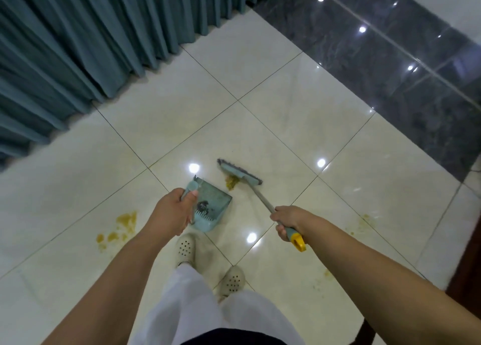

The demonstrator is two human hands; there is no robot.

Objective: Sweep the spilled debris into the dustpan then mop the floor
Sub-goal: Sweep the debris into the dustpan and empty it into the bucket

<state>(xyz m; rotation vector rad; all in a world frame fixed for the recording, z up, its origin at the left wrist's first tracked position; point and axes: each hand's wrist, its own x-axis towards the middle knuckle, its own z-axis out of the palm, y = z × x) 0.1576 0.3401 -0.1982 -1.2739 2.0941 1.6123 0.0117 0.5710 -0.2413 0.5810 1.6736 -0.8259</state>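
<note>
Far left, a yellow-brown smear (118, 226) lies on the pale tile floor (299, 105), well apart from the tools and below the teal curtain (78, 45). Next, the left hand (171, 211) has its fingers curled round the dustpan (208, 209) handle, thumb on top; the pan sits low over the floor, mouth toward the broom, with dark crumbs already inside. It looks like thin, light plastic, stiff enough to hold by the handle alone, though its lip must press flat to the tile or paste will slide beneath. Centre, a clump of debris (231, 182) sits touching the near side of the broom head (239, 172), just beside the pan's mouth. It appears wet and pasty, so it will likely drag and streak rather than roll; short, firm strokes suit it better than flicks. Right, the right hand (286, 221) is clamped round the broom's shaft near its yellow end cap (298, 241); the grip is high, which gives reach but less pressure on the bristles. Farther right, fainter stains (364, 221) remain, probably work for the mop, which is not in view.
</note>
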